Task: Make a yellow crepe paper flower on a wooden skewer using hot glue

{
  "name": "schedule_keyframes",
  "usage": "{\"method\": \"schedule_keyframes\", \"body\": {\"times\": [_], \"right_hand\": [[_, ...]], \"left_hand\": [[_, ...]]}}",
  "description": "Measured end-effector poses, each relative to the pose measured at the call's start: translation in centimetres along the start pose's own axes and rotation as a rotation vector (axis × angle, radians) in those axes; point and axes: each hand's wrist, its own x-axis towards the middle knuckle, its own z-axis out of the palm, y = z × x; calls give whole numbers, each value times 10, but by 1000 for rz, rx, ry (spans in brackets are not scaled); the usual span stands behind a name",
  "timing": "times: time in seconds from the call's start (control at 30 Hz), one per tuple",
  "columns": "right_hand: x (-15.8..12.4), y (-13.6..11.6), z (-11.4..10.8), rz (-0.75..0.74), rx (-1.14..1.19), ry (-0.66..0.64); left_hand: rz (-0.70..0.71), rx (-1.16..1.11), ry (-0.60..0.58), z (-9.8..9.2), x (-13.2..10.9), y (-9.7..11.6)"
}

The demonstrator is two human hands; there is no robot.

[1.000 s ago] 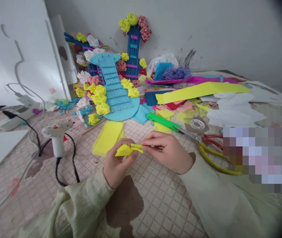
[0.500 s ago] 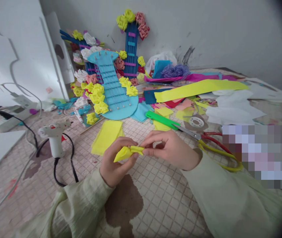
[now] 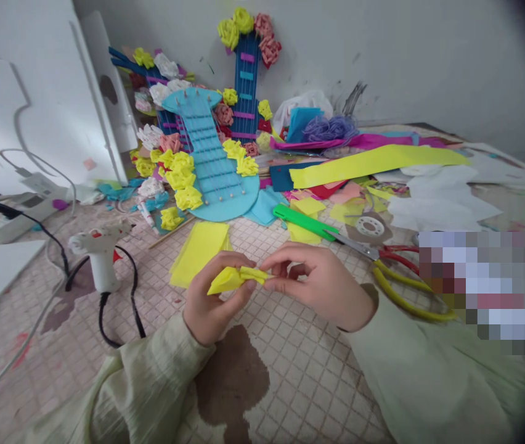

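Observation:
Both my hands meet over the tiled tabletop [image 3: 290,382] around a small folded piece of yellow paper [image 3: 232,279]. My left hand [image 3: 211,302] cups and grips its wide end, fingers curled. My right hand [image 3: 318,283] pinches the narrow rolled end between thumb and fingertips. Just beyond my hands lies a flat stack of yellow paper squares [image 3: 199,245].
A white glue gun [image 3: 98,246] with a black cord stands at the left. Scissors [image 3: 364,253] with a green sheath and yellow-red handles lie to the right. Behind are blue guitar-shaped boards [image 3: 211,160] covered with paper flowers, coloured paper strips [image 3: 373,163], a tape roll [image 3: 370,227] and a power strip [image 3: 17,216].
My hands have stayed together on the yellow paper; the right fingers have shifted their pinch along its end and the piece has turned slightly.

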Motion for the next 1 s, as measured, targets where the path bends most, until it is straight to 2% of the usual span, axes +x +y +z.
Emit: {"method": "schedule_keyframes", "body": {"times": [0.33, 0.67, 0.8, 1.0], "right_hand": [[-5, -2, 6, -185, -119, 116], [-7, 4, 11, -128, -83, 203], [-7, 4, 10, -105, -86, 207], [-6, 6, 11, -94, -70, 195]], "left_hand": [[-85, -161, 69, 0, 1, -2], [-182, -162, 128, 1, 4, 0], [-222, -189, 104, 2, 3, 0], [-204, -150, 110, 1, 1, -1]]}}
